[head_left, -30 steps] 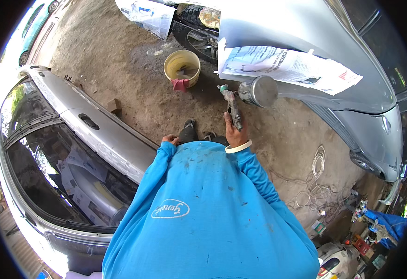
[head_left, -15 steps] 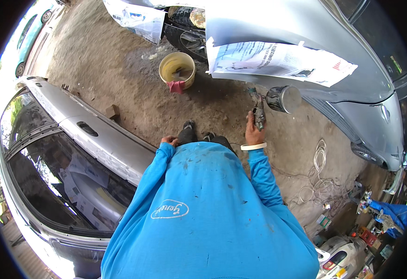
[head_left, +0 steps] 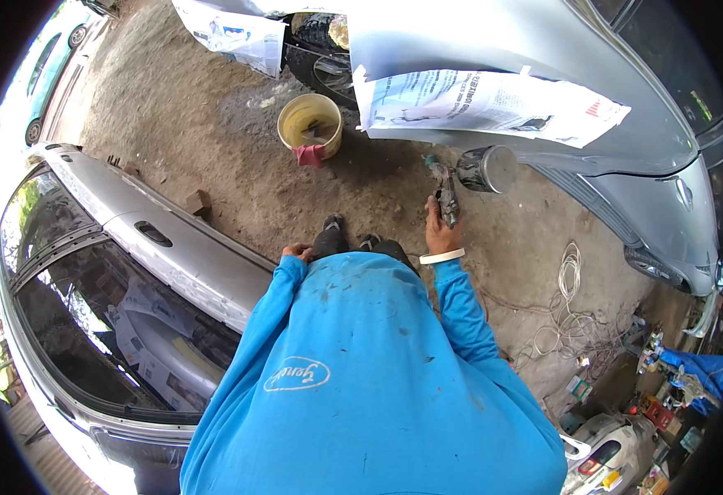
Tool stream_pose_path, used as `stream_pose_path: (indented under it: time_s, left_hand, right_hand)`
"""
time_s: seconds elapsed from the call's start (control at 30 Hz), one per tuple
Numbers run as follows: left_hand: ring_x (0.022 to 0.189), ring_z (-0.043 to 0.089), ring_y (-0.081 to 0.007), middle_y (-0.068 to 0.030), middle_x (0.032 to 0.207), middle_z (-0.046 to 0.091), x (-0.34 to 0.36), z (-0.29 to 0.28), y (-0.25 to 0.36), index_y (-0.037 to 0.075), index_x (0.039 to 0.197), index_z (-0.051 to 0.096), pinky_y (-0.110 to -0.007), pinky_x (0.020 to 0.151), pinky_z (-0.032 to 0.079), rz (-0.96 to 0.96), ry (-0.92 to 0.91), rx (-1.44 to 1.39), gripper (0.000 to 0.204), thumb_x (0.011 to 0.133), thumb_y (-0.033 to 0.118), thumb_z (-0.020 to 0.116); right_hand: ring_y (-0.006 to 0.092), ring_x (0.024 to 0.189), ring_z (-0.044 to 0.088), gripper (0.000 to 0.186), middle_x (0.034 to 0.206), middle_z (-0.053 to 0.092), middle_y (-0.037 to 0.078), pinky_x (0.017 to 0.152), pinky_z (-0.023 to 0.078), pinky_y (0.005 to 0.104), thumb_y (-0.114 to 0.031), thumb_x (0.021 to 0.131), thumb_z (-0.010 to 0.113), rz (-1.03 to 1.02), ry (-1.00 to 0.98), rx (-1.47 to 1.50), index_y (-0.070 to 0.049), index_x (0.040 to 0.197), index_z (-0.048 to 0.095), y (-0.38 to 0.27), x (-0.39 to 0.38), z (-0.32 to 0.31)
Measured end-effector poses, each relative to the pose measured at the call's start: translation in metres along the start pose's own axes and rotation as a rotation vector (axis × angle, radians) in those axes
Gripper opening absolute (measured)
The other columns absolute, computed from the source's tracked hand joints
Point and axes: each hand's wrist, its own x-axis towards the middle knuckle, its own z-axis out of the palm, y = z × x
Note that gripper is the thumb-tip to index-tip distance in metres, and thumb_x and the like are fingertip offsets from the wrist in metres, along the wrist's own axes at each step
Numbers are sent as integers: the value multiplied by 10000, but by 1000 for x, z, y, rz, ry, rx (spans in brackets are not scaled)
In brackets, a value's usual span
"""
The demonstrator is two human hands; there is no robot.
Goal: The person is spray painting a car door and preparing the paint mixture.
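My right hand, with a pale band at the wrist, is closed around the handle of a spray gun. A dark round paint cup with a greyish end sits on the gun's right side. The gun is held out ahead of me, short of the silver car's lower edge. Beside my left thigh hangs my left hand. Its fingers look curled; what is inside them, if anything, is hidden. Printed paper is stuck along the silver car's panel, just beyond the gun.
A yellowish bucket with a red cloth over its rim stands ahead on the dirt floor. Close on my left is a grey car body. A coiled pale hose lies at right, and a small block at left.
My right hand has shifted slightly left with the spray gun and its cup. The whole view has also slid a little. My left hand stays by my thigh.
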Motion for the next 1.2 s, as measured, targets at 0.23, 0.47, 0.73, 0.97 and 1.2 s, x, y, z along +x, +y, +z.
stream_pose_path:
  time_s: [0.23, 0.47, 0.73, 0.97, 1.2]
  left_hand:
    - [717, 635, -181, -123, 844, 675, -7, 0, 0, -50, 1039, 626, -287, 658, 526, -6, 45, -23, 238, 847, 89, 613]
    - [713, 639, -179, -124, 845, 675, -9, 2, 0, -47, 1040, 629, -282, 651, 527, -19, 63, 18, 236, 845, 86, 617]
    - [749, 653, -201, -142, 867, 673, -7, 7, -4, -57, 1050, 622, -295, 666, 540, 18, 56, -28, 228, 857, 61, 595]
    - [739, 651, -199, -140, 867, 671, -5, 8, -11, -57, 1041, 625, -294, 663, 541, 6, 73, -58, 221, 854, 58, 599]
    - [686, 621, -147, -97, 802, 679, -6, 9, -9, -31, 1004, 652, -272, 634, 518, 5, 86, -99, 199, 833, 55, 597]
  right_hand:
    - [106, 605, 508, 326, 702, 594, 31, 529, 413, 284, -336, 896, 608, 0, 171, 18, -12, 859, 592, 22, 10, -4]
    - [370, 728, 590, 419, 856, 625, 208, 631, 462, 396, -366, 873, 620, -102, 58, -130, 18, 1027, 556, 34, 9, 9]
    - [370, 670, 547, 364, 767, 575, 197, 585, 438, 414, -361, 878, 617, -150, -77, -136, -9, 934, 542, -20, -17, 41]
    - [347, 692, 537, 354, 806, 569, 191, 620, 449, 398, -331, 887, 612, -215, -91, -72, 3, 973, 534, -37, -28, 48]
    - [299, 699, 562, 398, 808, 585, 166, 625, 450, 382, -379, 883, 609, -157, -101, -189, -10, 1012, 538, -13, -15, 46]
